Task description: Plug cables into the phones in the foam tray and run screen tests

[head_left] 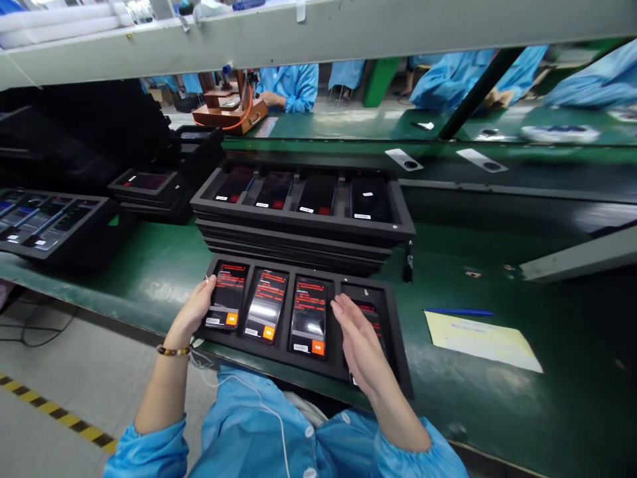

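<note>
In front of me is a black foam tray with phones in separate slots. The leftmost phone, the second phone and the third phone show red text and an orange button. My left hand is closed at the tray's left edge, beside the leftmost phone. A thin whitish tip pokes past its fingers, and a white cord hangs from below that hand. My right hand, fingers stretched out, hovers over the rightmost phone and partly hides it.
Behind stands a stack of black trays, phones in the top one. More phone trays lie left. On the right are a black marker, a blue pen and yellow paper. A shelf beam crosses above; people in blue work beyond.
</note>
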{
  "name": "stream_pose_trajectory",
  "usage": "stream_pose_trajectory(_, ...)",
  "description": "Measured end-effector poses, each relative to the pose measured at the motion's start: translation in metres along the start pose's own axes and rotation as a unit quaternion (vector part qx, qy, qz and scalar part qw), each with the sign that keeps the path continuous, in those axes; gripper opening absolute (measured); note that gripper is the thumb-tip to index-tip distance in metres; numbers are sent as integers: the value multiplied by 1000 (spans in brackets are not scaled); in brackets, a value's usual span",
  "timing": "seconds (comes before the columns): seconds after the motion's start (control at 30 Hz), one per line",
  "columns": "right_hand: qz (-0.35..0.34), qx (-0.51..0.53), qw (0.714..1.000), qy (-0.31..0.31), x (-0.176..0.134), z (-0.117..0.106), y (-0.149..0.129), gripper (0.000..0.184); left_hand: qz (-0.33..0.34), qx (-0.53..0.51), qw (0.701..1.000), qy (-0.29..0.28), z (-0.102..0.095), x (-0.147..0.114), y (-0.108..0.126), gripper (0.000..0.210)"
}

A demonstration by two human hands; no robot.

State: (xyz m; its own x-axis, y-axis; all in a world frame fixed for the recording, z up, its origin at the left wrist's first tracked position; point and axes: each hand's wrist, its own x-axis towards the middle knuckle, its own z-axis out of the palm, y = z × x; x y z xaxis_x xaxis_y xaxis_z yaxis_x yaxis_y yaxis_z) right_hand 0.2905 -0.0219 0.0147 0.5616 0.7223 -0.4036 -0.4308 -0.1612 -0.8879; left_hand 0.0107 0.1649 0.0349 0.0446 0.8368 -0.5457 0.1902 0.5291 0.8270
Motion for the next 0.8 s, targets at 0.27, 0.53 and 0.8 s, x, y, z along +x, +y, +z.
stream_pose_trajectory(0.27, -8, -126, 989, -71, -10, -6, 27, 93, -2, -56, 998, 21, 9, -7, -5, 35)
stream_pose_trajectory(0.53, -10, -56, 998, 4, 2, 12, 21, 75, 5, -35, 999, 19, -24, -22, -14, 43)
stream_pose_trajectory(0.8, -18, -89, 986, -138, 4, 22, 12, 69, 78, 126, 989, 4, -52, -37, -21, 65)
